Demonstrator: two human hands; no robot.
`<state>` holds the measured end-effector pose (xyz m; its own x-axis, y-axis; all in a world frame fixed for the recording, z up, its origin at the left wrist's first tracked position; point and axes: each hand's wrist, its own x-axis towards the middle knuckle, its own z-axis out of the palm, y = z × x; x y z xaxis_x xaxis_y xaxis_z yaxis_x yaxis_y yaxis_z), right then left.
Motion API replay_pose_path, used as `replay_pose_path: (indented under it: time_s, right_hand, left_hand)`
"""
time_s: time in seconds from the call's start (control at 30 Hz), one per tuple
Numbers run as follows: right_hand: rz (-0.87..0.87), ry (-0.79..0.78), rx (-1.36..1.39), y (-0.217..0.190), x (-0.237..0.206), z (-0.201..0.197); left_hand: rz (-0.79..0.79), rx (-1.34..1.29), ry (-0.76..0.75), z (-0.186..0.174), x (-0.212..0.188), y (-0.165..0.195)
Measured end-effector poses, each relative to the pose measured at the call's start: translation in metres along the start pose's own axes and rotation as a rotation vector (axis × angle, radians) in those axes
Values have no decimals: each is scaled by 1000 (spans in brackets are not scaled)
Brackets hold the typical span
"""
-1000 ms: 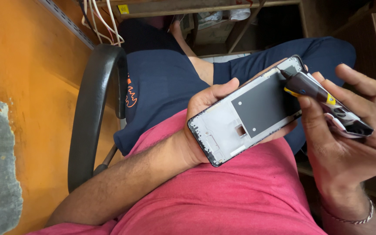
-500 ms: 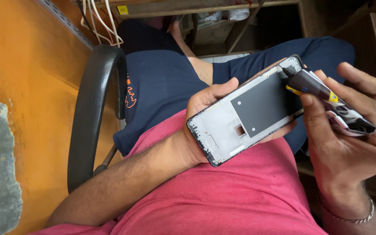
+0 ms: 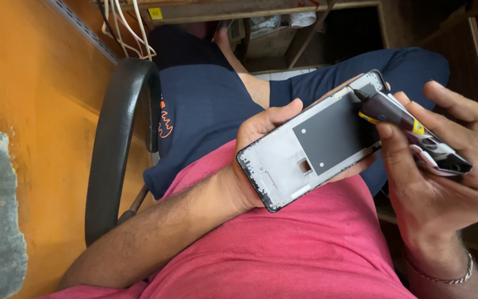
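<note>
An opened phone (image 3: 313, 141), its back cover off and the inner frame facing up, is cradled from below in the left hand (image 3: 261, 138), with the thumb laid over its upper edge. It is held above the lap, over a pink shirt (image 3: 283, 249) and dark blue shorts (image 3: 206, 105). Its long axis runs diagonally, from lower left to upper right, the far end pointing away from the body. A tube (image 3: 410, 130) with a black nozzle is grasped in the right hand (image 3: 443, 177); its long axis slants from lower right to upper left, the tip set on the phone's upper right corner. A black armrest (image 3: 112, 149) is seen at left.
</note>
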<state>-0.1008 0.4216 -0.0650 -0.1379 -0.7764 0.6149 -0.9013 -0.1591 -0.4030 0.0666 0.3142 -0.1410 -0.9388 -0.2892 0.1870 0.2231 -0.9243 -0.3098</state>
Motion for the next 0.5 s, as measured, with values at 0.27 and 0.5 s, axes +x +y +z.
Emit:
replay_pose_path:
  time_s: [0.27, 0.5]
  right_hand:
    - [79, 48, 65, -2, -1, 1]
    - [27, 35, 3, 10, -9, 1]
  left_hand:
    - [1, 30, 15, 3, -2, -1]
    - [-9, 20, 10, 6, -1, -1]
